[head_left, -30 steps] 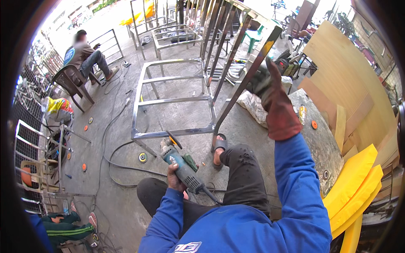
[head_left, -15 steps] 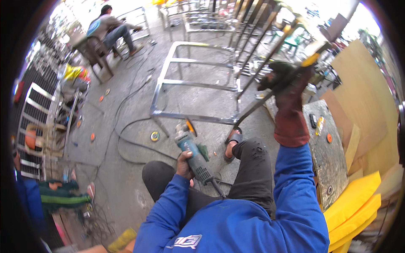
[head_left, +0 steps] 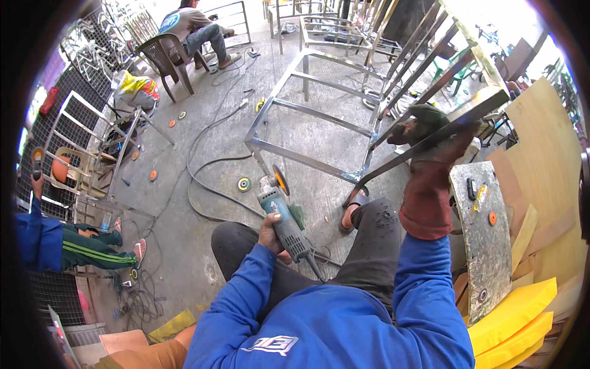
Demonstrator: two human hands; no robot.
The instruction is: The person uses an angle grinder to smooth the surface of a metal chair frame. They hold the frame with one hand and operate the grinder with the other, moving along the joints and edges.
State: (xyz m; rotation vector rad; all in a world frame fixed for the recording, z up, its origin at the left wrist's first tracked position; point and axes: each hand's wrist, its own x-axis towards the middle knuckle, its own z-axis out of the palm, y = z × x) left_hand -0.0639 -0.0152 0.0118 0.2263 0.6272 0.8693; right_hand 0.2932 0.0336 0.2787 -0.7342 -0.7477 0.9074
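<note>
My left hand [head_left: 269,232] is closed around the body of a teal and grey angle grinder [head_left: 287,229] held above my lap. Its orange disc [head_left: 281,179] faces up and away, close to the near corner of a bare metal chair frame [head_left: 316,155]. On the right, my right hand [head_left: 430,132], in a dark red and green work glove, is wrapped round a long metal side bar of that frame. The frame's slatted section slants up to the far right. A dark green rag-like piece [head_left: 297,216] shows beside the grinder.
A worn board [head_left: 485,227] with small tools and an orange disc lies right, near yellow pieces [head_left: 513,323] and plywood [head_left: 541,178]. Cables [head_left: 195,166] and loose discs [head_left: 244,184] lie on the floor. A seated person [head_left: 196,34] is far left; another [head_left: 46,237] sits nearer left.
The view has shifted, showing more of the person at left. My gloved hand and the frame's bar sit a little lower, and the glove is less blurred. The grinder stays in my left hand.
</note>
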